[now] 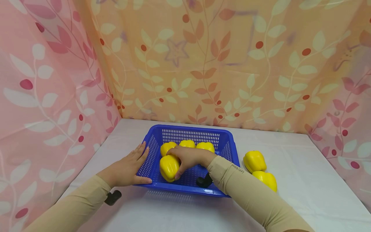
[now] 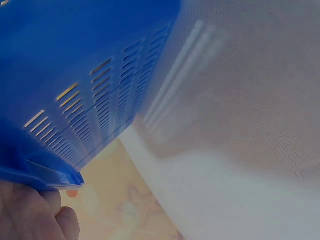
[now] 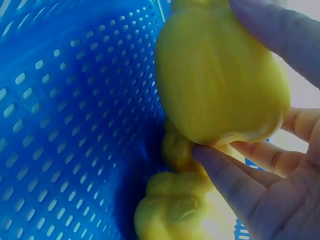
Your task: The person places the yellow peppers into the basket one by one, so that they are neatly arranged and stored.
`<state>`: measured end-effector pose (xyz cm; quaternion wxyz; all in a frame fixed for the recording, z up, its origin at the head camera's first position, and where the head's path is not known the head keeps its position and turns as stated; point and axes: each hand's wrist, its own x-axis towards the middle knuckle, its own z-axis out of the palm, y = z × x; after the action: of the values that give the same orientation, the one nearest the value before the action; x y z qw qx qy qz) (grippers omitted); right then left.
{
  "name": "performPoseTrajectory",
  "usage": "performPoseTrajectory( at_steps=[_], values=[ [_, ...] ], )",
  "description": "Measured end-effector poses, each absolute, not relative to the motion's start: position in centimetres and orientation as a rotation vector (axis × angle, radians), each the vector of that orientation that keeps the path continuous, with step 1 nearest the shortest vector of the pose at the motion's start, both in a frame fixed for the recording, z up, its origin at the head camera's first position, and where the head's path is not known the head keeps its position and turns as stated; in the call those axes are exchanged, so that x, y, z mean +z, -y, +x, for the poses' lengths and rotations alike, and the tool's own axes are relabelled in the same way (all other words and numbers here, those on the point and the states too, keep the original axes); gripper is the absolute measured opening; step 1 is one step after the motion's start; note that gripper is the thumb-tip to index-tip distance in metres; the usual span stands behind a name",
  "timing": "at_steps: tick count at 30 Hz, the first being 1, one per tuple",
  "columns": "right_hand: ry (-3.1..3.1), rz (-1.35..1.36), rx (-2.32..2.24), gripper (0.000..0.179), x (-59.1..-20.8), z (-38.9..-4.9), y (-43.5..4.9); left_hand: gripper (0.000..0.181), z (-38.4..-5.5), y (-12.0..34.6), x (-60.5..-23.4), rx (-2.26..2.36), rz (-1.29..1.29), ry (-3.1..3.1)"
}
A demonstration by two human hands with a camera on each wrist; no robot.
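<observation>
My right hand (image 1: 189, 157) reaches into a blue plastic basket (image 1: 191, 190) and grips a yellow bell pepper (image 1: 169, 168) at the left front. The right wrist view shows that pepper (image 3: 220, 75) between thumb and fingers, with another yellow pepper (image 3: 172, 210) lower in the basket. Along the basket's back sit three more peppers, one (image 1: 205, 147) at the right of that row. With fingers straight, my left hand (image 1: 124, 169) rests on the basket's left front corner, its thumb along the front rim. In the left wrist view the knuckles lie against the rim (image 2: 45, 177).
Two yellow peppers stand on the white table (image 1: 292, 151) right of the basket, one (image 1: 254, 161) behind the other (image 1: 266, 180). Floral cloth (image 1: 203, 64) hangs behind the table and on both sides. A black wrist strap piece (image 1: 204, 181) hangs under the right wrist.
</observation>
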<state>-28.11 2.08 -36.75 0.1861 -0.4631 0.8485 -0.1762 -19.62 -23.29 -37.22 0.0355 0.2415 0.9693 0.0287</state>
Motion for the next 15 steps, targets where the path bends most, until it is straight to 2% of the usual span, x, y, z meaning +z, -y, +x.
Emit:
performPoseTrajectory(
  at_steps=[15],
  values=[
    [-2.365, -1.223, -0.377, 0.079, -37.24, -27.88, -2.06, 0.113, -19.64, 23.27, -37.37, 0.073, 0.742, -2.984]
  ],
)
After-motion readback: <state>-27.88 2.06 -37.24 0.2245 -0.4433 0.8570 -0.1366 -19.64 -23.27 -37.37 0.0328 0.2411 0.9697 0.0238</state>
